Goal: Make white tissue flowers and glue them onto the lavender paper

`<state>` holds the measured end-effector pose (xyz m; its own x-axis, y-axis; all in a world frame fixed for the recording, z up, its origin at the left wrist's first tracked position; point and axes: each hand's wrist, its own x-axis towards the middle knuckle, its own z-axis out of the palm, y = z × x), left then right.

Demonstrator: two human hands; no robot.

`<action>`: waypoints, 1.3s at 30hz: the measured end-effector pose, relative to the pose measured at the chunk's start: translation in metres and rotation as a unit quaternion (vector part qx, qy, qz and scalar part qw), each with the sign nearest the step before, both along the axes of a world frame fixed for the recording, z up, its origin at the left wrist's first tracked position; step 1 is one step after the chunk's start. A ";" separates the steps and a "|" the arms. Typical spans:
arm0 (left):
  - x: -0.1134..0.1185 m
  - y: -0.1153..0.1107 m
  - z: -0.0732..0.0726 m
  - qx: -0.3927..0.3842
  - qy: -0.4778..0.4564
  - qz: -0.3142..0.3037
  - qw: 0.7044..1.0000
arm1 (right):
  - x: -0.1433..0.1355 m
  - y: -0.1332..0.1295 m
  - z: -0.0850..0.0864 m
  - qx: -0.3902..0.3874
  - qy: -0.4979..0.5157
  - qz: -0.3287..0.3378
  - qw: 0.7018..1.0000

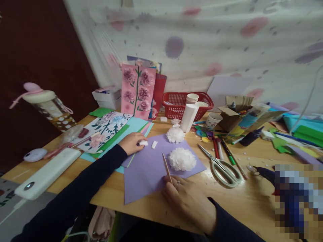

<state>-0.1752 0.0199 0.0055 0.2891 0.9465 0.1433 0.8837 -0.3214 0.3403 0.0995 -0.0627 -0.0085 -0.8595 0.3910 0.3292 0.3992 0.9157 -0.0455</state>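
My left hand (pixel 132 143) pinches a small white folded piece of paper (pixel 143 143) over the left part of a purple sheet of card (pixel 141 181). Just right of those fingers, a second small white piece (pixel 154 145) lies on the card. In my right hand (pixel 188 196), at the card's front edge, is a slim beige pointed tool (pixel 166 167); its tip points away from me, and I cannot tell whether it is a stick or tweezers. Two ruffled white paper flowers, a nearer one (pixel 182 159) and a farther one (pixel 175 134), rest on the card's right side.
Scissors (pixel 224 169) and pens (pixel 228 151) lie to the right, with a glue gun (pixel 264 173) beyond. Behind stand a white paper roll (pixel 189 117), a red basket (pixel 174 101) and a pink flower picture (pixel 138 90). Left are a white power bank (pixel 50 171) and a bottle (pixel 50 107).
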 end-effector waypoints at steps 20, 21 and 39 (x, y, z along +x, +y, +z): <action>-0.036 0.017 -0.016 0.024 -0.238 0.199 0.950 | 0.010 -0.024 0.007 0.073 -0.012 -0.050 0.996; -0.035 0.017 -0.014 0.015 -0.246 0.189 0.950 | 0.008 -0.024 0.009 0.050 -0.005 -0.025 0.998; 0.040 -0.004 0.012 -0.090 0.072 0.149 0.982 | -0.026 -0.049 -0.032 0.161 0.078 -0.073 0.981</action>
<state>-0.1350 0.0155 0.0173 -0.0004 0.9985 -0.0553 0.9726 0.0132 0.2320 0.0731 -0.1119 -0.0406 -0.7312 0.3616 0.5784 0.5391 0.8259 0.1652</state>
